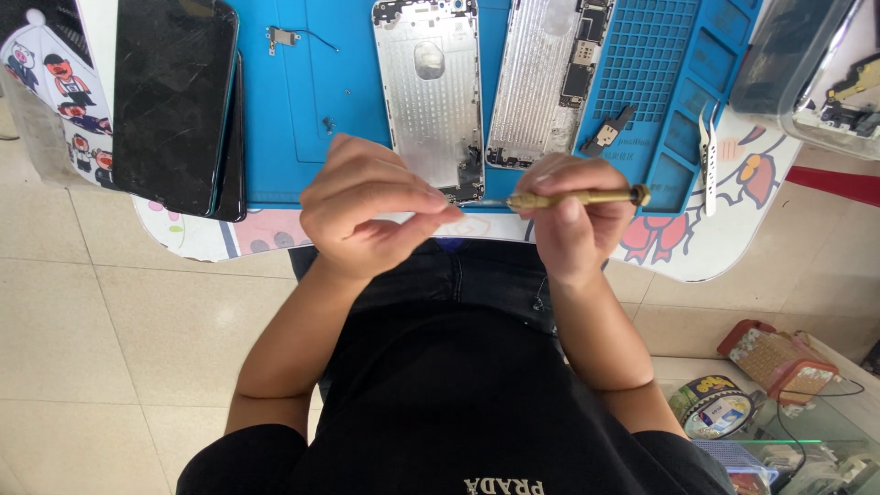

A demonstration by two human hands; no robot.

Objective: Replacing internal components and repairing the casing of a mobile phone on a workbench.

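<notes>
My right hand (573, 229) grips a slim brass screwdriver (577, 197) and holds it level, with the thin metal tip pointing left. My left hand (367, 215) has thumb and fingers pinched together right at that tip. Whether something tiny sits between the fingertips cannot be seen. Both hands hover over the near edge of a blue repair mat (302, 110), just in front of a silver phone rear housing (428, 92) lying open side up. Beside the housing lies a second silver phone frame (536, 82) with a circuit board along its right side.
Two dark phones (174, 101) are stacked at the left of the table. On the mat lie a small flex part (282, 37), a black connector piece (607, 133) and white tweezers (706, 156). A clear plastic box (807, 64) stands at top right. Tiled floor and clutter (779, 367) lie below.
</notes>
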